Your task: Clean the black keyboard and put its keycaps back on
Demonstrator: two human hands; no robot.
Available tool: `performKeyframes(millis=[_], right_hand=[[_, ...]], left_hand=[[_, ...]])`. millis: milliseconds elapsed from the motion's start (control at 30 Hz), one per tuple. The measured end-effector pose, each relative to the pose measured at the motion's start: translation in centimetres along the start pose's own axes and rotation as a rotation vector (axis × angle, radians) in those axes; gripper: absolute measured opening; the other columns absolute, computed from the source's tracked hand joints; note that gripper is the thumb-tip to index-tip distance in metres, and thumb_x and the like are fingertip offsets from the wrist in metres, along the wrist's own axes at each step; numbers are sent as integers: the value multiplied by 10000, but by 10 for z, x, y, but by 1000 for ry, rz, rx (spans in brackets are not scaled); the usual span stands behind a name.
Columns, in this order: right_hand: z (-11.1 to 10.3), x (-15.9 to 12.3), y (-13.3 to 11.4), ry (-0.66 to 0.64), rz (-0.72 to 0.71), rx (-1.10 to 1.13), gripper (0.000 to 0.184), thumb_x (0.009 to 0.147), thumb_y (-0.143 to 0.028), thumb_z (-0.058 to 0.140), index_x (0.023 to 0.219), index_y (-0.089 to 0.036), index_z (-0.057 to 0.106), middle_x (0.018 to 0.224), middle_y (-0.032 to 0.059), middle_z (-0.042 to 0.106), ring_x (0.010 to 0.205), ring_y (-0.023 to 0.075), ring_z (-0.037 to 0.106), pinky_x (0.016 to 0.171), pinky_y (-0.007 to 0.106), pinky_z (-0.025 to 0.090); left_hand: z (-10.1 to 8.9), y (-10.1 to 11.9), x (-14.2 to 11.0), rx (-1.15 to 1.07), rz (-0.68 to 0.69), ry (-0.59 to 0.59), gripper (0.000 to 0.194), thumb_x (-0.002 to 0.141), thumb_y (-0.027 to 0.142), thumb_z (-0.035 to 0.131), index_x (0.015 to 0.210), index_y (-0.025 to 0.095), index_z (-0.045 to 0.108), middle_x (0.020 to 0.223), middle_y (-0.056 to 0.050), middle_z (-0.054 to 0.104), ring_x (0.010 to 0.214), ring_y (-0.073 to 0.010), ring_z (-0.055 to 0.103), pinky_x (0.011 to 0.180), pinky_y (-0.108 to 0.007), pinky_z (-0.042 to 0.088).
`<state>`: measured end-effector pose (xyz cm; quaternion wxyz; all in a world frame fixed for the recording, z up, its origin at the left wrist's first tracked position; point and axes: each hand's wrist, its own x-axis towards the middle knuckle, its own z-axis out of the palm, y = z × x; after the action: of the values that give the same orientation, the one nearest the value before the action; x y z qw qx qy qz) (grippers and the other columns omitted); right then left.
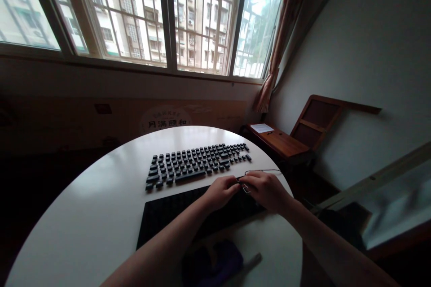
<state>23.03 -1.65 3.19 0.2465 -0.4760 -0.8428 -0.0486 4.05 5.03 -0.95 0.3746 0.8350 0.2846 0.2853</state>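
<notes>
A black keyboard base [171,213] lies on the white round table, partly covered by my forearms. Over its right part, my left hand [222,192] has thumb and fingers pinched together near the far edge. My right hand [267,189] meets it there, its fingers bent and closed. Between the fingertips is a small dark piece, too small to name. Just below them, a thin pale wire-like loop [246,189] shows at my right fingers. Loose black keycaps [188,163] are laid out in keyboard rows behind the base.
A thin cable [272,171] runs across the white table [84,215] by my right hand. Near the front lie a purple item [227,258] and a grey strip-like tool [252,262], both dim. A wooden chair [286,141] with a paper [262,128] stands beyond the right edge.
</notes>
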Motion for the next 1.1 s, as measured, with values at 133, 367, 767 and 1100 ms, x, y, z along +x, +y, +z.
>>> performKeyframes(millis=[133,367,767,1100], right_hand=[[-2,4,0,-58,-28,-12,244,838,-148,651,1054,-240,716,977,46,726,873,200,670,779,289,484],[-13,29,40,-110,19,209,161,837,-248,677,979,-227,748,903,28,745,746,163,654,698,264,477],[67,86,118,-260,169,279,164,754,-216,710,902,-177,771,832,39,764,757,180,688,710,263,500],[77,88,117,-298,139,198,208,804,-264,670,970,-190,773,782,23,743,704,159,640,663,251,438]], left_hand=[[1,-1,0,11,-9,2,301,912,401,503,846,152,661,800,-17,666,768,-175,574,696,-259,427],[1,2,0,63,-46,-2,342,933,395,452,827,161,678,750,-11,645,740,-170,559,657,-252,398],[0,8,-2,146,-56,-65,326,912,359,514,739,167,714,651,-2,624,632,-142,536,594,-245,354],[1,8,-3,158,-39,-57,322,909,374,538,708,166,680,638,-1,615,619,-138,528,601,-247,354]])
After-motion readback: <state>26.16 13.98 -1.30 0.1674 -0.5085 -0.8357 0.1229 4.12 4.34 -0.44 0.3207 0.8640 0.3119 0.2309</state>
